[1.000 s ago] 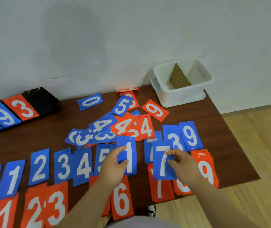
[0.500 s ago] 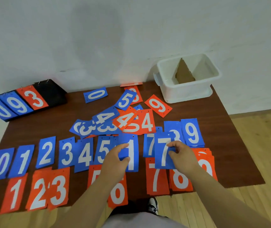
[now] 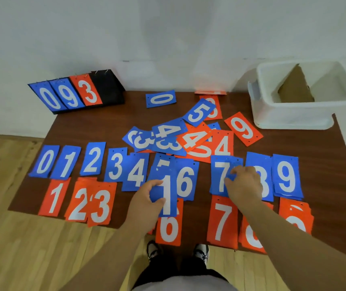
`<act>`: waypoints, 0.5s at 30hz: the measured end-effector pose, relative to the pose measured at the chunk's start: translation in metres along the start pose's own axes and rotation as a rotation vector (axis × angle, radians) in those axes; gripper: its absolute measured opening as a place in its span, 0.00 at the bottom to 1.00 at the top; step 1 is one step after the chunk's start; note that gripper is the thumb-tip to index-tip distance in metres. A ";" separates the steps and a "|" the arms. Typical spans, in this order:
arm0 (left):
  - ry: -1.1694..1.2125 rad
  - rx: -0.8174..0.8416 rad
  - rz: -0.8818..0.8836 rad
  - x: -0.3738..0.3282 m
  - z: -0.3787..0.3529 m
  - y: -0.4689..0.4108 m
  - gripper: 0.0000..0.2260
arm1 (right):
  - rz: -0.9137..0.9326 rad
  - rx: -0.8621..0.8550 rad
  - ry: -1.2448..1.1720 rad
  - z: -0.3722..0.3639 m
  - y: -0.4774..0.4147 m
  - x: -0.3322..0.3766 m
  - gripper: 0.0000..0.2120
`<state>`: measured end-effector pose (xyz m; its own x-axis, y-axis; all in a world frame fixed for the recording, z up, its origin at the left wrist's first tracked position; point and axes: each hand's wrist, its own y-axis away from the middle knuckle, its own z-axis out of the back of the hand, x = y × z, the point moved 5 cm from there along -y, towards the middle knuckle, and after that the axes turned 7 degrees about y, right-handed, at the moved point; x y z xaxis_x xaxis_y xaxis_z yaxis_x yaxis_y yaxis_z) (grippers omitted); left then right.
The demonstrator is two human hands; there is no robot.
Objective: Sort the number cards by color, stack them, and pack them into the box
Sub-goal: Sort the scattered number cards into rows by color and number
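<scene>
Number cards [image 3: 92,159], flat matte rectangles, blue and orange

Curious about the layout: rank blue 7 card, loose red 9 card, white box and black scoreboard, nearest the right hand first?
1. blue 7 card, at the right hand.
2. loose red 9 card, behind.
3. white box, far right corner.
4. black scoreboard, far left.

Dark brown table [image 3: 96,127] before me, row of blue cards [image 3: 115,164] across it, orange cards [image 3: 79,199] nearest me, mixed pile [image 3: 189,139] behind, white box [image 3: 293,118] far right, flip scoreboard [image 3: 73,94] far left.
</scene>
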<state>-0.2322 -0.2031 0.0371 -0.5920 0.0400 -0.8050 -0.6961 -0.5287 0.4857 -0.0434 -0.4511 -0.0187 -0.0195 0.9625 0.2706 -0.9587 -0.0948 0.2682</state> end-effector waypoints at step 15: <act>0.013 -0.027 -0.089 0.005 0.071 -0.010 0.16 | 0.408 0.561 -0.431 -0.021 0.092 0.188 0.08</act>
<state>-0.2567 -0.1376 0.0526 -0.5225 0.0768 -0.8492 -0.7344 -0.5465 0.4024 -0.1407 -0.2731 0.0378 -0.1156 0.6535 0.7481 -0.6127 -0.6396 0.4641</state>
